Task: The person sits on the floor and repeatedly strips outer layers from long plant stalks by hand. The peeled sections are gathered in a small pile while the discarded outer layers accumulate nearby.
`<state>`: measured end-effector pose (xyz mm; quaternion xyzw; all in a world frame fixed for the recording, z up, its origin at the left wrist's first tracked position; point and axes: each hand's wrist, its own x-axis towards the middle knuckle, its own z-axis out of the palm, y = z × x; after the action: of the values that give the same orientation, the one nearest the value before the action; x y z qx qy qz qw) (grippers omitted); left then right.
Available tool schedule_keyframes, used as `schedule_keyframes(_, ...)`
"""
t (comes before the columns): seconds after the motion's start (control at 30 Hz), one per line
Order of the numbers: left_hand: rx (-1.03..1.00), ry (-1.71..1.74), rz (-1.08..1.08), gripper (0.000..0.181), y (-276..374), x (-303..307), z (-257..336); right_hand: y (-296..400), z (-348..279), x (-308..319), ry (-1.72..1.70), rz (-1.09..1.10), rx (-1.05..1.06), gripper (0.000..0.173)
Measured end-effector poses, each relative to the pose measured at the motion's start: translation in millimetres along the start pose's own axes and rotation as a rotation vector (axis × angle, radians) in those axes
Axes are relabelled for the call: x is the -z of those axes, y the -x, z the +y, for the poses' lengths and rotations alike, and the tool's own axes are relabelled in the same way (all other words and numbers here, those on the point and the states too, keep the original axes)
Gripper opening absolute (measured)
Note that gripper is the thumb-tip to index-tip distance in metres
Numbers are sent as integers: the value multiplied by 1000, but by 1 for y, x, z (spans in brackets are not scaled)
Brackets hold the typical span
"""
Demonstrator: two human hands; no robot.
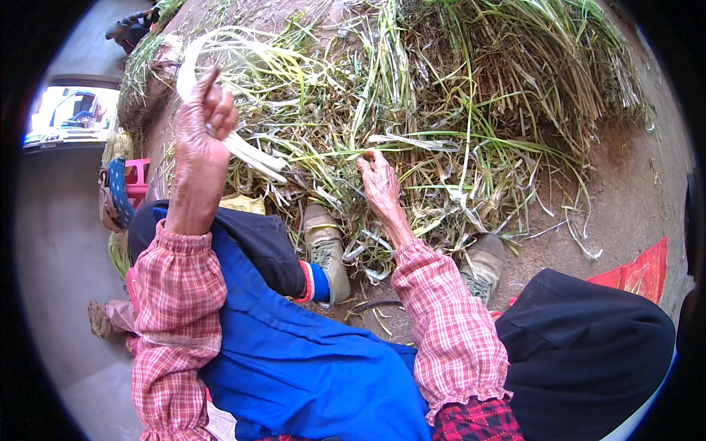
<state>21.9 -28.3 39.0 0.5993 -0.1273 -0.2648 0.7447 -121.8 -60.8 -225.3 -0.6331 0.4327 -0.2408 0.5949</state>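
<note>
Raised at the left, my left hand [204, 132] is closed around a bunch of pale leafy stalks [256, 157]; their white ends stick out below the fingers and their long leaves arch away over the top. My right hand [380, 176] is lower, near the middle, with thumb and forefinger pinched on a thin green leaf [342, 153]. Beneath both hands lies a wide heap of loose leaves and dry trimmings [331, 121]. The stalks' leaves partly blur against this heap.
A thick pile of stalks with brownish stems [529, 71] lies at the upper right. My shoes [325, 248] stand at the heap's near edge. A red sheet [634, 273] is on the ground at the right, a pink plastic stool [137, 179] at the left. Another person [132, 30] is far off at the upper left.
</note>
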Motion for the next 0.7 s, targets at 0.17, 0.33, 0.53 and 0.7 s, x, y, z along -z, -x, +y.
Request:
schedule_keyframes(0.17, 133, -36, -111, 26, -9, 19, -26, 8, -18, 0, -186, 18, -30, 28)
schedule_keyframes(0.33, 266, -270, -33, 23, 0, 13, -44, 21, -57, -2, -483, -97, 74, 22)
schedule_keyframes(0.53, 335, -368, -197, 24, 11, 14, -55, 30, -91, 6, -388, -99, 193, 19)
schedule_keyframes(0.7, 276, -420, -218, 25, 11, 13, -55, 33, -104, 12, -176, -32, 374, 16)
